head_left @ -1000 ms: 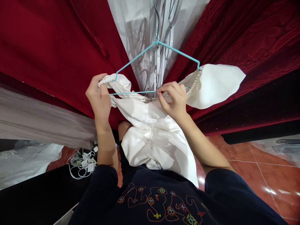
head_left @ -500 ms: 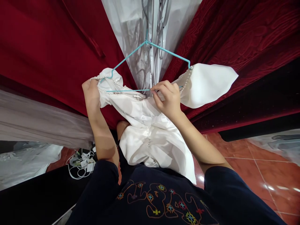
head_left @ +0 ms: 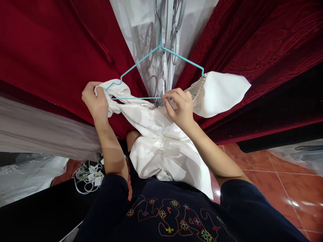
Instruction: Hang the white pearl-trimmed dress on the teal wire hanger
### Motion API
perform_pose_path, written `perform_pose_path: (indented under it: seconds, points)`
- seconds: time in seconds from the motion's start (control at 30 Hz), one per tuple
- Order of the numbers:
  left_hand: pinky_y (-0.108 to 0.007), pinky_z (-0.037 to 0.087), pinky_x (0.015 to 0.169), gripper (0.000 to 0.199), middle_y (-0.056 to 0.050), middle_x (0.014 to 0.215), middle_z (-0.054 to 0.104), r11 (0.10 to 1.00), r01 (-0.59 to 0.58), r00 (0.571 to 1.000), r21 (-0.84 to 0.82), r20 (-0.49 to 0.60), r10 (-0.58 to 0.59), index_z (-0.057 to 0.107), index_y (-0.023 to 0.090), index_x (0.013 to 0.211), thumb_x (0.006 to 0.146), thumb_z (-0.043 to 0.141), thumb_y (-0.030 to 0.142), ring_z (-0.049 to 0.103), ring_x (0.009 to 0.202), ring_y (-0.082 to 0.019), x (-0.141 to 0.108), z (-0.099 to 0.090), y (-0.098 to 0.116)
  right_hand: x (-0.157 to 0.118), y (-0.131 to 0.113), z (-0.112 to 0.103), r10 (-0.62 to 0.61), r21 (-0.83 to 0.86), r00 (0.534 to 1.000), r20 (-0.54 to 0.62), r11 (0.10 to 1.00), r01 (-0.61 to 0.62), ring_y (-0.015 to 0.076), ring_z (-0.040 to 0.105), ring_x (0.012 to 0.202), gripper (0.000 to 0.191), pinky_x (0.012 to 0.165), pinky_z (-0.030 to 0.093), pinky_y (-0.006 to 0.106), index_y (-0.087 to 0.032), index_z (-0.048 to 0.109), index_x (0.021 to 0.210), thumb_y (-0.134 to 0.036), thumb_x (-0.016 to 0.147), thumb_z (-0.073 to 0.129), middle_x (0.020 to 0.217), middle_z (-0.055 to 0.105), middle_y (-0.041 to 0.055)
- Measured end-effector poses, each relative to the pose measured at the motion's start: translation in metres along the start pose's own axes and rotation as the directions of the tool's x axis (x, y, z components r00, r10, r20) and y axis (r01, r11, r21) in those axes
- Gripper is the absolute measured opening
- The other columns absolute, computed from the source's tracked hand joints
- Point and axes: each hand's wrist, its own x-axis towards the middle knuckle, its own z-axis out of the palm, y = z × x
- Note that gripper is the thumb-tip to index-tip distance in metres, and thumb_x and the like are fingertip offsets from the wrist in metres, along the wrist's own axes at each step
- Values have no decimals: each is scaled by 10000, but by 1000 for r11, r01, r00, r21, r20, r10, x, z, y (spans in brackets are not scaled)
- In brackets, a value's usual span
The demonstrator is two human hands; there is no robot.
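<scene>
A white dress (head_left: pixel 174 148) with a pearl-beaded neckline hangs in front of me on a light blue hanger (head_left: pixel 141 62). My left hand (head_left: pixel 95 101) is closed on the dress's beaded strap, beyond the hanger's left end. With thumb and fingertips, my right hand (head_left: pixel 180 107) pinches the hanger's lower bar near its middle. The right shoulder of the dress, with its puffed white sleeve (head_left: pixel 224 92), rests over the hanger's right end. Small buttons or loops run down the middle of the gathered bodice.
Dark red curtains (head_left: pixel 63 43) hang on both sides, with pale fabric and white rails (head_left: pixel 165 64) between them. At lower left, white cables (head_left: pixel 88 179) lie by a black surface (head_left: pixel 45 208). Reddish floor tiles (head_left: pixel 292 188) show at right.
My left hand has shifted slightly left and drawn the beaded strap outward, leaving more of the hanger's left end visible. The right hand keeps its pinch on the lower bar.
</scene>
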Motion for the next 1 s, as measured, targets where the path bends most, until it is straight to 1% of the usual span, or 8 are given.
perform_pose_path:
  seconds: [0.23,0.33,0.53,0.67,0.77,0.83,0.9,1.0]
  points:
    - [-314,546,836,269,-32,926,775,990,108,993,90,32,-111,760,145,1008,869,533,107,682,850,-180,-57,-21,-41,0,2,6,38,105,999,12,994,-39,174,664,917,132,846,394,376,-230,683,993,-285,1007,564,1013,730,28]
    - [-319,565,920,329,-72,1086,785,997,55,996,54,63,-58,739,155,1103,903,481,117,727,1006,-198,-80,-22,-43,0,2,10,39,96,999,-1,995,-39,179,667,913,149,839,413,377,-233,695,988,-299,1008,563,1002,732,32]
    - [-414,535,1096,302,-63,1236,746,948,-315,943,-48,94,318,719,238,1119,968,467,166,690,1210,-217,-106,-6,13,0,1,10,12,68,1000,-28,998,-10,170,678,905,132,825,426,370,-231,699,985,-274,1002,575,990,737,25]
    - [-475,400,1209,339,-35,1388,687,910,-407,886,-77,211,414,685,274,1246,1004,463,192,599,1338,-234,-100,17,62,1,1,7,4,83,1000,-27,997,-2,174,682,911,123,825,428,379,-226,694,996,-271,999,580,993,731,32]
    - [-448,362,1178,334,-27,1230,757,902,-420,835,-100,346,427,708,282,1234,1021,463,204,648,1181,-237,-96,33,80,0,0,0,-38,110,999,10,993,36,179,694,948,119,840,454,391,-242,688,1029,-232,984,578,1018,735,27]
    - [-440,372,1104,319,-24,1140,775,913,-403,839,-65,373,397,731,280,1193,1020,474,206,653,1058,-244,-97,40,82,-1,1,-11,-102,130,992,-77,985,112,197,698,1002,161,891,491,418,-272,684,1056,-204,971,566,1037,738,18]
    - [-432,369,1045,315,-24,1133,775,918,-394,857,-43,345,383,737,270,1185,1000,498,182,637,1014,-249,-101,44,80,-2,4,-26,-141,92,949,-283,981,173,235,680,1106,196,997,498,484,-303,682,1102,-219,963,573,1098,725,29]
    - [-417,352,1013,319,-12,1117,777,915,-399,867,-58,302,397,742,268,1159,964,528,134,626,990,-242,-104,48,76,1,16,-48,-66,-42,889,-453,998,53,330,534,1391,328,1211,323,616,-296,646,1270,-337,944,650,1310,657,91]
